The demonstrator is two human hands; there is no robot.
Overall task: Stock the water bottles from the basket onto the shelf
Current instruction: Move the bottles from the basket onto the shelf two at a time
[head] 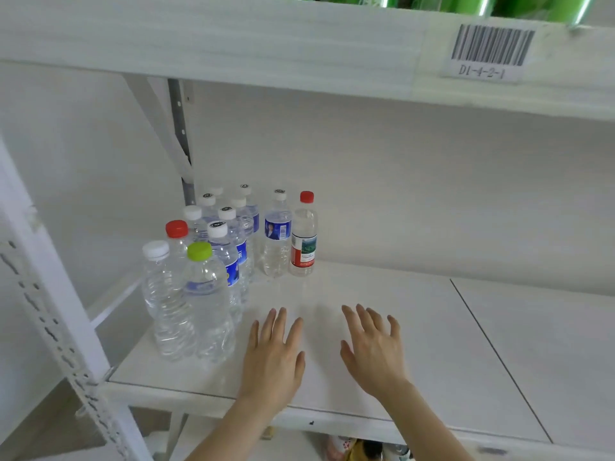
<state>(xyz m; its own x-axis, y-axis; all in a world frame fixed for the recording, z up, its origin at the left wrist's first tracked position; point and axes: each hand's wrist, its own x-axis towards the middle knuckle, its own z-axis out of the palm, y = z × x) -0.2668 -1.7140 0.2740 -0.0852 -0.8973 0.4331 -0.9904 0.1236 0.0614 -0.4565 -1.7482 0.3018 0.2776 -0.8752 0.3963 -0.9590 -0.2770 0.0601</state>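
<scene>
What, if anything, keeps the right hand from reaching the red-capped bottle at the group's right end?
Likely nothing, so yes. The right hand is open and empty, only bare shelf lies between it and the red-capped bottle, and that bottle's right side has no neighbour.

Clear glossy plastic bottles (206,294), matt shelf (416,327)

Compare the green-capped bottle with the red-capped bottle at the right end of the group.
The green-capped bottle has a lime cap; the right-hand red-capped bottle has a red one. The green-capped bottle wears a blue label, the red-capped bottle a red, white and green one. The green-capped bottle stands at the front, the red-capped bottle farther back. Both are clear, upright on the shelf.
</scene>
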